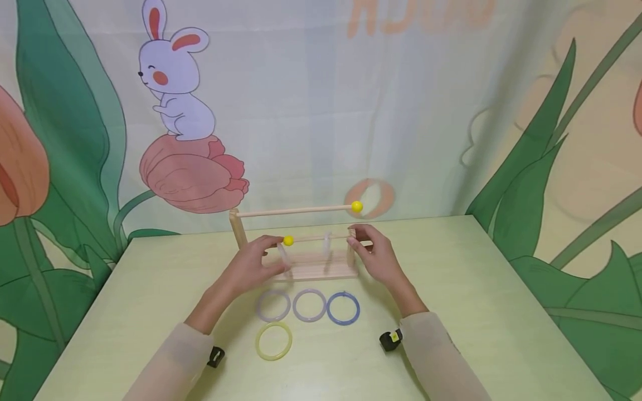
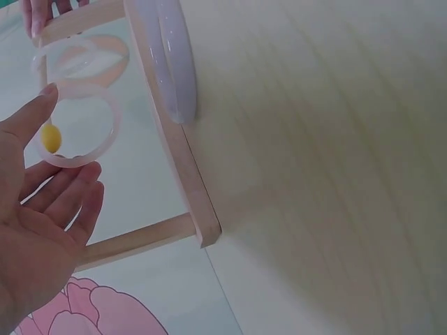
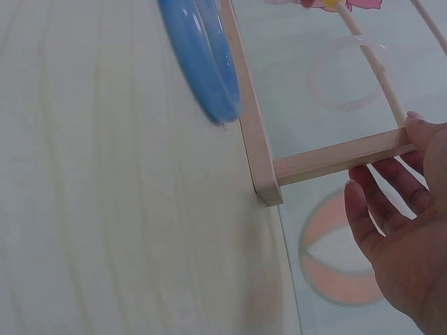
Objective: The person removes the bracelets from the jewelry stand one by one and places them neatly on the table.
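Observation:
A wooden stand (image 1: 321,273) has two posts, each bearing a thin rod with a yellow ball at its free end. My left hand (image 1: 253,264) pinches a pale translucent ring (image 2: 115,129) between thumb and fingers. In the left wrist view that ring surrounds the yellow ball (image 2: 51,138) of the lower rod (image 1: 311,239). Another clear ring (image 1: 327,245) hangs farther along this rod. With thumb and fingers, my right hand (image 1: 376,256) grips the top of the right post (image 3: 342,155), where the rod joins it.
On the table (image 1: 451,289) before the stand lie two pale purple rings, one at the left (image 1: 273,306) and a middle ring (image 1: 309,305), a blue ring (image 1: 343,308) and a yellow ring (image 1: 273,341). The upper rod (image 1: 296,211) runs behind. A printed curtain (image 1: 311,111) hangs at the back.

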Demonstrator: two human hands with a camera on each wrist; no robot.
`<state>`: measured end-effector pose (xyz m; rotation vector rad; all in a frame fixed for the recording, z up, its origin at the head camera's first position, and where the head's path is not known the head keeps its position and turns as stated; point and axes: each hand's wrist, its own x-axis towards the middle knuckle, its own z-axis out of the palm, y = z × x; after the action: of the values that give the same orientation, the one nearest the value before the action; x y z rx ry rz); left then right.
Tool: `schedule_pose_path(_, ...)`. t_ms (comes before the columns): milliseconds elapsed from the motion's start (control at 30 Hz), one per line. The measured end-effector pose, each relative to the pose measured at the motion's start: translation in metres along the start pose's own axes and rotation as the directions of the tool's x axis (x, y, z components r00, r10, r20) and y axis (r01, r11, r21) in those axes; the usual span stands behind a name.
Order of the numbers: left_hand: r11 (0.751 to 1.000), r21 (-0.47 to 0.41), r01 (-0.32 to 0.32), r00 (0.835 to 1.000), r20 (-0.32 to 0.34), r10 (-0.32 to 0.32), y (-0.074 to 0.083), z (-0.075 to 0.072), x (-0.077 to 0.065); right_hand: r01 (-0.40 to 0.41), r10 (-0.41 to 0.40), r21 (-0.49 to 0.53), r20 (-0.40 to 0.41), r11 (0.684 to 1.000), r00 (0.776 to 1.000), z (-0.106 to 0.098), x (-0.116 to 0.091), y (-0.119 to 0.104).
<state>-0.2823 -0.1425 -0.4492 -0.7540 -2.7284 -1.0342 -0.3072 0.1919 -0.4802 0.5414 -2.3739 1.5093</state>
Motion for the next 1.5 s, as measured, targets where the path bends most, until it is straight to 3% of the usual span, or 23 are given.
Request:
schedule_pose_path(400, 1.0, -0.022, -0.017, 1.0, 0.018, 0.018, 0.005, -0.003, -0.018, 0.0, 0.0, 0.002, 0.0, 1.0, 1.0, 0.0, 0.001, 0.001)
schedule_pose_path(633, 0.999, -0.051, 0.007, 0.999, 0.049, -0.005, 0.011, 0.002, -0.04, -0.005, 0.005, 0.001, 0.02, 1.0, 1.0, 0.004, 0.001, 0.002)
schedule_pose_path(933, 0.995, -0.091, -0.029, 0.997, 0.065, 0.035, 0.028, 0.005, -0.051, -0.017, 0.017, 0.001, 0.009, 1.0, 1.0, 0.001, 0.002, 0.0)
schedule_pose_path(1167, 0.987, -0.161, -0.027, 0.992, 0.119, 0.046, 0.046, 0.006, -0.058, -0.023, 0.023, 0.011, 0.001, 1.0, 1.0, 0.001, 0.0, 0.0)
schedule_pose_path(1500, 0.974, -0.223, -0.028, 0.971, 0.224, 0.079, 0.06, 0.02, -0.065, -0.02, 0.02, 0.008, -0.001, 1.0, 1.0, 0.001, 0.0, -0.001)
